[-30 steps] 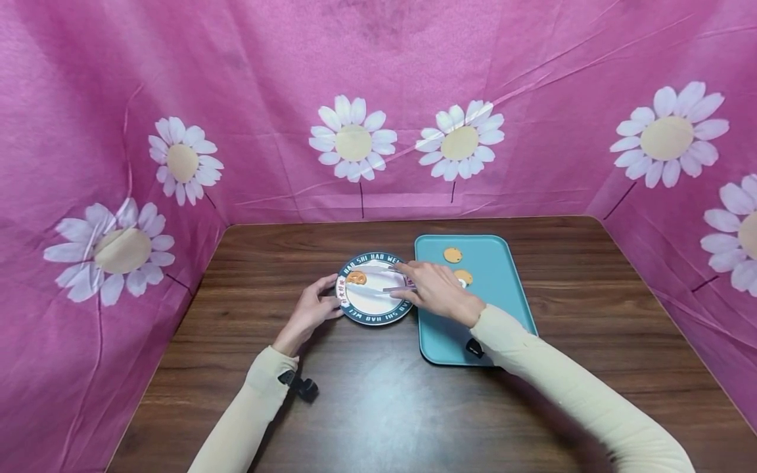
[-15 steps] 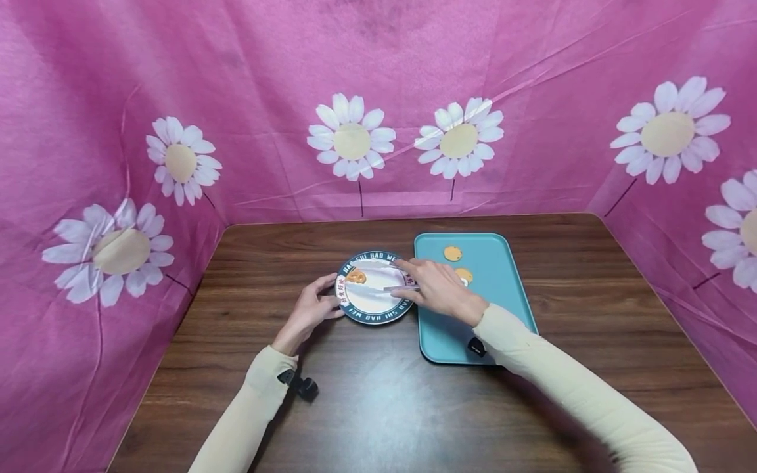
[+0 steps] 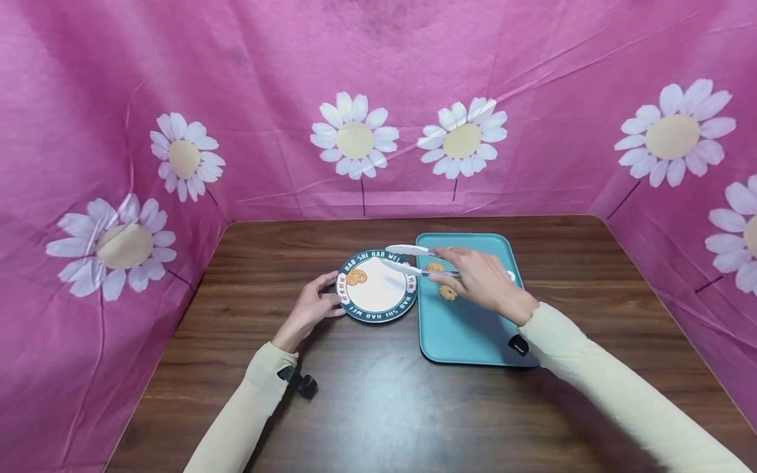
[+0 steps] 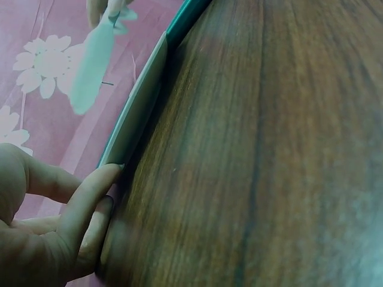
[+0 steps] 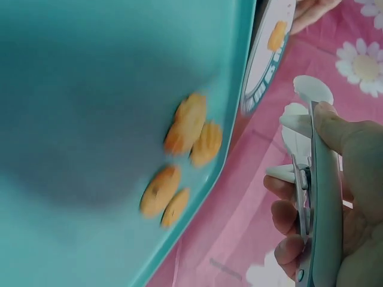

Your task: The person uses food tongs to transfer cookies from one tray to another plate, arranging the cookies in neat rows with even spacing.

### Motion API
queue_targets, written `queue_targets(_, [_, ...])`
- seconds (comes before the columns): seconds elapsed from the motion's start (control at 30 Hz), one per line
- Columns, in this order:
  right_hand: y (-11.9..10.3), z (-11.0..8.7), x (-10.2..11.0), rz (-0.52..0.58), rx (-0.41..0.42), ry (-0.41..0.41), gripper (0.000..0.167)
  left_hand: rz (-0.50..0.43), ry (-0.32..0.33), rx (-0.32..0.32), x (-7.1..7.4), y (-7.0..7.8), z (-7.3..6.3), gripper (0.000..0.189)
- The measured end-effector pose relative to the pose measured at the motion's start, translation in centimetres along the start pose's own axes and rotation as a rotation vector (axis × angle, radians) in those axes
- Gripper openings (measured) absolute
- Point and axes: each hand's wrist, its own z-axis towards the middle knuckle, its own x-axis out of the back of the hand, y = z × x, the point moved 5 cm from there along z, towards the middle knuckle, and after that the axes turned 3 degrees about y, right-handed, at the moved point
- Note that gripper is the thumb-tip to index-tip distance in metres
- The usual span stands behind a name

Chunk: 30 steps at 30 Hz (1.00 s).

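White-tipped silver tongs [image 3: 411,269], gripped by the right hand [image 3: 481,279], point left above the rectangular turquoise tray [image 3: 464,336]. The left hand [image 3: 310,309] holds the round teal-rimmed plate [image 3: 377,292] at its left.

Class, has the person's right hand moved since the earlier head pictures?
Yes. Judged against the turquoise tray, the right hand has moved rightward across it, away from the plate.

My left arm [image 3: 247,397] slants in from lower left; left hand [image 3: 309,309] forward, fingers [image 4: 84,203] bent in a grip. My right arm [image 3: 609,374] slants in from lower right; right hand [image 3: 486,284] back upward, fingers curled opposite thumb [image 5: 336,127]. Hands well apart.
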Motion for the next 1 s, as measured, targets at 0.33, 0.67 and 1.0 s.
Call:
queue_targets(0.33, [3.1, -3.2, 2.1, -0.057, -0.035, 0.012, 0.062, 0.003, 0.001, 0.005, 0.3, -0.3, 0.1, 0.068])
queue_targets(0.67, [5.1, -5.8, 2.4, -0.091, -0.055, 0.027, 0.058, -0.007, -0.008, 0.007, 0.4, -0.1, 0.0, 0.069])
queue_targets(1.0, [6.8, -7.6, 2.6, -0.097, -0.089, 0.027, 0.057, -0.018, -0.016, 0.008, -0.1, 0.1, 0.0, 0.07])
